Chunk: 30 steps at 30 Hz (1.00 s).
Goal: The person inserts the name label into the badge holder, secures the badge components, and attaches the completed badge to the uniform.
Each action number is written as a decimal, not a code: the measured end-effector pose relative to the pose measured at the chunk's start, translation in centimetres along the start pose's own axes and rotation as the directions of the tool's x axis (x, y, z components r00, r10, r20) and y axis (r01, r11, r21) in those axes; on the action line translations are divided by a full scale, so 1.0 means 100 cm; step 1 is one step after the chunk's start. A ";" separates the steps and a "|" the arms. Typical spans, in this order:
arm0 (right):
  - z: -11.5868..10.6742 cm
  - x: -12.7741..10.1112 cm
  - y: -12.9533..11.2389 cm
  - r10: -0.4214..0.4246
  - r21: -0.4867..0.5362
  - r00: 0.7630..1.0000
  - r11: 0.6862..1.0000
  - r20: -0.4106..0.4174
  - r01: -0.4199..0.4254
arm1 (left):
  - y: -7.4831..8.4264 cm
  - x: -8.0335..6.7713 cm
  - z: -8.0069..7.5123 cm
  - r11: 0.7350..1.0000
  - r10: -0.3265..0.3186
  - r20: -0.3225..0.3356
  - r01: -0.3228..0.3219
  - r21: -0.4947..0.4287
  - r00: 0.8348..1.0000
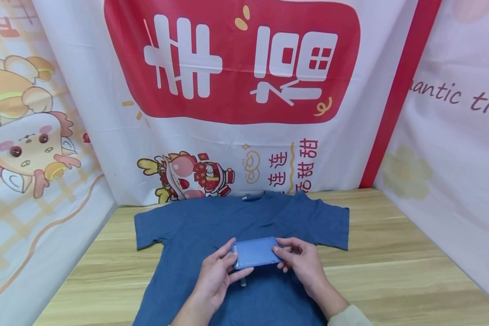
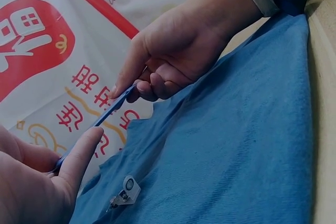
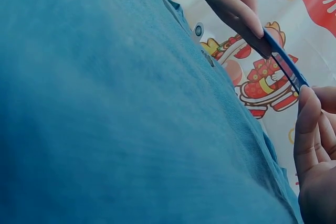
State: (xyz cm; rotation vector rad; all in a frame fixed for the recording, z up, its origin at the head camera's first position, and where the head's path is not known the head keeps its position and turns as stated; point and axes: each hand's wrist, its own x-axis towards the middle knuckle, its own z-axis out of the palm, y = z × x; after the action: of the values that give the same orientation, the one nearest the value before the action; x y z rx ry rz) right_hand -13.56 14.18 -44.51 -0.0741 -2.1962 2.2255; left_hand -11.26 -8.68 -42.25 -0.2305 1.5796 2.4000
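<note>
Head view: bright, diffuse light; soft shadow on the shirt (image 1: 228,224) below the blue slab (image 1: 254,252) I hold. Left wrist view: dim. Right: dim, cool-toned, shirt blurred farthest from the slab.

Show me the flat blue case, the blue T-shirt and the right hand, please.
Flat blue case (image 1: 255,252): head view, middle of its broad face.
Blue T-shirt (image 1: 232,222): head view, upper chest below the collar.
Right hand (image 1: 305,263): head view, middle of the hand.
</note>
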 end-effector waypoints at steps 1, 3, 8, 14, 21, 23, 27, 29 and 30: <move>0.000 0.000 0.000 -0.002 -0.001 1.000 1.000 0.003 0.002 | 0.000 0.000 0.000 1.000 0.002 0.000 -0.002 -0.002 1.000; 0.000 0.000 0.000 0.002 0.002 1.000 1.000 0.011 -0.002 | 0.000 0.000 0.000 1.000 0.008 0.003 -0.008 -0.003 1.000; 0.000 0.000 0.000 -0.003 -0.006 1.000 1.000 0.024 0.003 | -0.001 -0.001 0.001 1.000 0.013 0.011 -0.013 -0.009 1.000; 0.001 0.000 -0.001 -0.012 -0.011 0.999 1.000 0.038 0.012 | 0.000 -0.001 0.001 1.000 0.012 0.015 -0.012 -0.008 1.000; 0.001 0.000 -0.001 -0.014 -0.015 0.999 1.000 0.043 0.015 | -0.001 0.000 0.002 1.000 0.018 0.013 -0.018 -0.002 1.000; 0.001 -0.001 -0.001 -0.013 -0.018 0.999 1.000 0.046 0.014 | -0.001 0.000 0.002 1.000 0.020 0.010 -0.020 0.002 1.000; 0.001 -0.002 -0.001 -0.012 -0.027 0.998 1.000 0.060 0.014 | -0.002 0.001 0.001 1.000 0.024 -0.009 -0.024 0.018 1.000; 0.001 -0.002 -0.001 -0.016 -0.037 0.997 0.999 0.074 0.019 | -0.001 0.002 0.001 0.999 0.025 -0.022 -0.025 0.029 0.999; 0.002 -0.002 -0.001 -0.017 -0.038 0.996 0.999 0.083 0.020 | -0.001 0.002 0.001 0.999 0.025 -0.029 -0.024 0.036 0.999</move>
State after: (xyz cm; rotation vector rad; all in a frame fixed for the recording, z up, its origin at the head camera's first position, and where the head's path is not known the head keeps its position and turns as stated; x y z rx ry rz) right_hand -13.36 14.02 -44.40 0.0388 -2.2716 2.2156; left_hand -11.40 -8.49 -42.36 -0.2426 1.6455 2.3956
